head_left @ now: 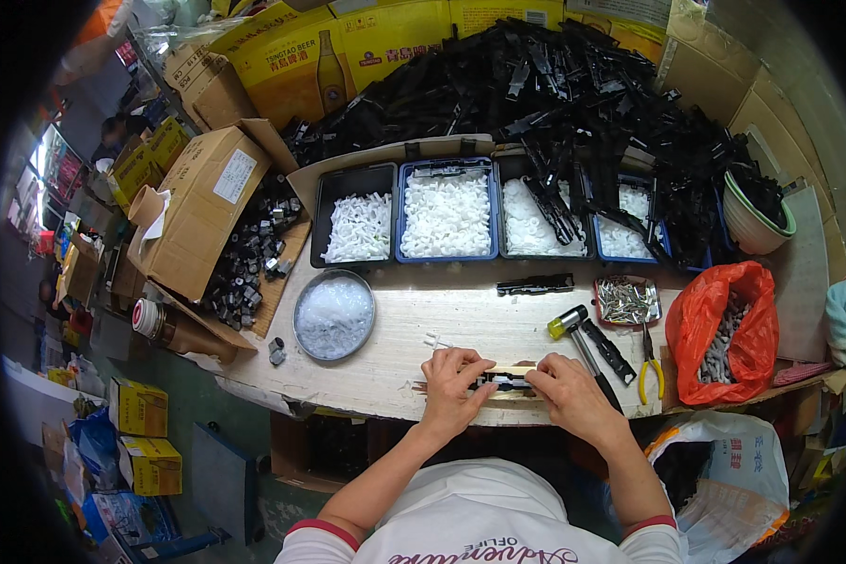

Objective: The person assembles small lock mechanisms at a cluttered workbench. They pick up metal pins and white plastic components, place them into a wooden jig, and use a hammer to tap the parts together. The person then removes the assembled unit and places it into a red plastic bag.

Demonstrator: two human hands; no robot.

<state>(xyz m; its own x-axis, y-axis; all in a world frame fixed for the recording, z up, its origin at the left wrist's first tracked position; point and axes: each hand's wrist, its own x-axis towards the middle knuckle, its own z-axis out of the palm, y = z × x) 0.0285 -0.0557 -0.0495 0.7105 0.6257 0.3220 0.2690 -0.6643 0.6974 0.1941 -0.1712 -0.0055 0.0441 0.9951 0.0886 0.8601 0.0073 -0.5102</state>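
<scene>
Close to the bench's front edge, a long black plastic part (508, 382) with pale pieces in it lies over a light wooden strip. My left hand (449, 387) has its thumb and fingers closed on the part's left end. At the other end my right hand (566, 393) pinches it, the fingertips partly hiding what they press. A thin white stick-like piece (435, 341) lies just beyond my left hand. Nearest my right hand is a hammer (585, 350) with a yellow-and-black head, beside another long black part (608, 352) and yellow-handled pliers (650, 374).
Trays of small white pieces (446, 216) line the back, below a heap of black parts (498, 89). A round metal dish (334, 315) stands left, near a carton (197, 216). A box of metal pins (627, 301) and a red bag (724, 334) occupy the right.
</scene>
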